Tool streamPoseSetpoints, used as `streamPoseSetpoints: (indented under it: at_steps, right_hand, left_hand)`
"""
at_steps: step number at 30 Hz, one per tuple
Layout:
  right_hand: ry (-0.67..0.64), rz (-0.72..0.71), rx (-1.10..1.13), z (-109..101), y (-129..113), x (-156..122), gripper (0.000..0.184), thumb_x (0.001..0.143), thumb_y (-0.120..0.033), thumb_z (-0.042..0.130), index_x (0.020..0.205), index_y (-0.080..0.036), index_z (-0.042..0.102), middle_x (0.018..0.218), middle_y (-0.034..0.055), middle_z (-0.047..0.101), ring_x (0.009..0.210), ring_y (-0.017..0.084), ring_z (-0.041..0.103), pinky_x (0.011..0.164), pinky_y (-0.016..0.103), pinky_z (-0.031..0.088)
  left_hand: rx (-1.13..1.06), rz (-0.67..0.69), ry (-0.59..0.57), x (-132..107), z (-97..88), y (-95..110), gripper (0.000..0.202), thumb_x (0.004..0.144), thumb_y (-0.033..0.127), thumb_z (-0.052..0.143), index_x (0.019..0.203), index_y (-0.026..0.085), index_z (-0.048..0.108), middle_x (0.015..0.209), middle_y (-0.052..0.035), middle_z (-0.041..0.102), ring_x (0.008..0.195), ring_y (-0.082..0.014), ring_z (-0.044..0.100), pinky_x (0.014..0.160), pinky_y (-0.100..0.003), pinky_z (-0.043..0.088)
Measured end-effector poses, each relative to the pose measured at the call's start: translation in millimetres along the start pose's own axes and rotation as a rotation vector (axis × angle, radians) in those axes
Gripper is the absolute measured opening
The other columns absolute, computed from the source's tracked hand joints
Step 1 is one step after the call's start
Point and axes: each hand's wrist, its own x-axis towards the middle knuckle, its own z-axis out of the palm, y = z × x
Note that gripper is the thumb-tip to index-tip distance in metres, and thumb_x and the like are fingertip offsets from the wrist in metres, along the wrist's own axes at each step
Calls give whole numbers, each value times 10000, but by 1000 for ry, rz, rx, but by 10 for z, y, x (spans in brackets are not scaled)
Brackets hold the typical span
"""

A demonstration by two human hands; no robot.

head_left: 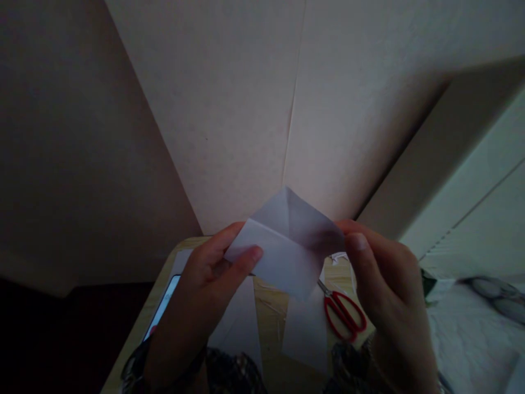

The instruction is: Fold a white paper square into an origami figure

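Observation:
A folded sheet of white paper [283,257] is held up above the table between both hands, with creases and a partly raised flap. My left hand [213,290] pinches its left corner, thumb on the front and fingers behind. At the right corner, my right hand [381,273] grips the paper between thumb and forefinger. Below the paper, red-handled scissors [344,314] lie on the table, their blades mostly hidden under the paper.
The small wooden table [268,328] bears white paper sheets [305,331], thin scraps, and a phone [166,301] with a lit screen at the left. Behind it rises a pale wall [229,109]. To the right, glasses [500,295] lie on white quilted fabric [463,345].

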Motion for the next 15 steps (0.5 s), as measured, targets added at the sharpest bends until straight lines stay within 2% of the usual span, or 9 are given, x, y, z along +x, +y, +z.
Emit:
streamPoseSetpoints:
  at_steps: [3, 9, 12, 15]
  right_hand:
    - [53, 11, -30, 7, 9, 10, 293, 1076, -317, 544, 996, -366, 822, 689, -40, 737, 615, 157, 663, 561, 286, 466]
    - [65, 64, -37, -14, 29, 38, 262, 1044, -294, 596, 934, -327, 831, 699, -29, 731, 586, 148, 630, 514, 271, 445]
    - [82, 79, -22, -4, 14, 37, 267, 1050, -313, 590, 926, -331, 826, 718, -40, 743, 605, 142, 638, 534, 263, 454]
    - [120, 85, 0, 22, -21, 29, 287, 1058, -321, 578, 889, -329, 809, 763, -45, 769, 676, 152, 682, 623, 266, 512]
  left_hand:
    - [9, 11, 17, -5, 0, 3, 102, 771, 307, 820, 791, 209, 800, 632, -8, 713, 535, -155, 625, 451, -192, 473]
    - [29, 4, -19, -28, 22, 20, 126, 833, 324, 742, 795, 220, 802, 625, 1, 680, 503, -139, 564, 423, -193, 425]
    - [43, 15, 3, -21, 12, 23, 103, 818, 314, 765, 798, 221, 804, 632, 10, 676, 539, -136, 569, 449, -183, 424]
    - [60, 4, 27, -11, 2, 19, 108, 826, 325, 778, 825, 221, 810, 627, 21, 660, 551, -129, 562, 462, -177, 419]
